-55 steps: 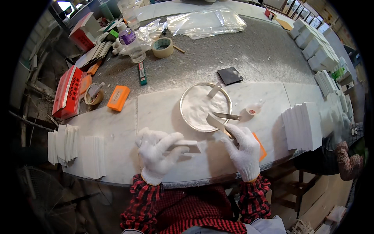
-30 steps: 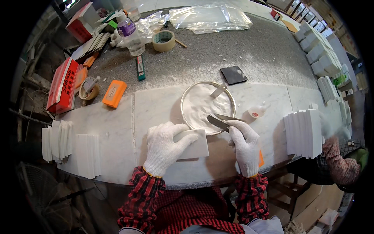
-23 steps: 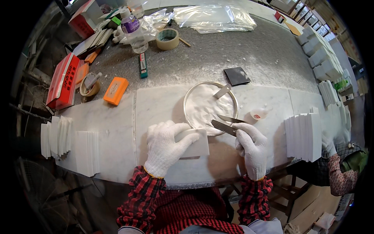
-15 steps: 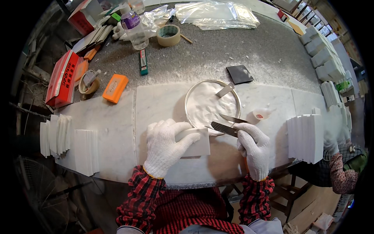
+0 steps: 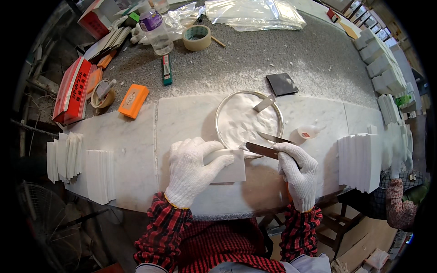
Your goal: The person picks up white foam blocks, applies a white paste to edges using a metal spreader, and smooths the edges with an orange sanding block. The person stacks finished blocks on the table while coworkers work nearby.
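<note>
My left hand, in a white knit glove, grips a flat white slab between thumb and fingers, its lower edge on the marble surface. My gloved right hand is closed on a flat, dark file-like blade. The tip of this blade is near the slab's upper right corner and has a pale patch on it. A second, thinner pointed metal blade also sticks out from the right hand; its handle is hidden. Just beyond both hands stands a round metal-rimmed dish of white powder, with a metal strip standing in it.
White slabs stand stacked at left and right. A small cup and black square lie near the dish. Farther off are an orange box, tape roll and bottle. Another person's sleeve shows at right.
My right hand has turned the dark blade so its face shows differently, and its tip has moved slightly left toward the slab's corner. My left hand keeps its grip on the slab.
</note>
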`<state>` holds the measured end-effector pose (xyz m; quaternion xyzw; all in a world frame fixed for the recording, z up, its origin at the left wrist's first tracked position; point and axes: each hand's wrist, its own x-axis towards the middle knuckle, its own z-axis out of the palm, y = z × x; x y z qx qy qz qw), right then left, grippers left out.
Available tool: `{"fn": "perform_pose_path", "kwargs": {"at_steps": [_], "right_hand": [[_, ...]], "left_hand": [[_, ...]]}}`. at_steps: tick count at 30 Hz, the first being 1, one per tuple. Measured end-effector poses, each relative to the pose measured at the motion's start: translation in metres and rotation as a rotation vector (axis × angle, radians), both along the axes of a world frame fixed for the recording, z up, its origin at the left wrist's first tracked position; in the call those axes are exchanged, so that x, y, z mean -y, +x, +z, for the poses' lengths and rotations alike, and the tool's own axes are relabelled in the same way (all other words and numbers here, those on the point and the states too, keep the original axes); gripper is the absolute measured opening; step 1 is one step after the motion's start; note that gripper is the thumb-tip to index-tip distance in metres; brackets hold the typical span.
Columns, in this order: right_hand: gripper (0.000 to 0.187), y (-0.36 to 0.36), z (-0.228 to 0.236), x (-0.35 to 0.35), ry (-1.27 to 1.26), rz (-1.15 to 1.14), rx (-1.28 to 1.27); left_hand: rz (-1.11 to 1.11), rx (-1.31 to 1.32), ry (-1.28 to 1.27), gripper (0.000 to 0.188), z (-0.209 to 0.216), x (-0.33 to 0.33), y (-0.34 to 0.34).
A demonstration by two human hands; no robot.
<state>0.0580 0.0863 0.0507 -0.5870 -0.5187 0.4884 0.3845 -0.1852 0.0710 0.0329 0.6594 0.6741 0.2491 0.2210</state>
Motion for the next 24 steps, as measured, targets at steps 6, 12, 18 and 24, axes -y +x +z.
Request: {"fn": "perform_pose_path", "kwargs": {"at_steps": [6, 12, 18, 24], "right_hand": [[0.020, 0.0008, -0.0064, -0.0019, 0.062, 0.012, 0.052], [0.020, 0.0017, -0.0043, -0.0018, 0.085, 0.016, 0.077], [0.020, 0.0036, -0.0070, 0.0001, 0.093, 0.018, 0.080], [0.020, 0.0043, -0.0059, 0.0001, 0.113, 0.012, 0.082]], "left_hand": [[0.002, 0.008, -0.018, 0.031, -0.0015, -0.0007, -0.0004], [-0.008, 0.002, 0.022, 0.031, -0.0050, -0.0005, -0.0009], [-0.005, 0.001, 0.033, 0.031, -0.0047, -0.0006, -0.0001], [-0.007, -0.007, 0.090, 0.029, -0.0103, 0.0013, -0.0005]]}}
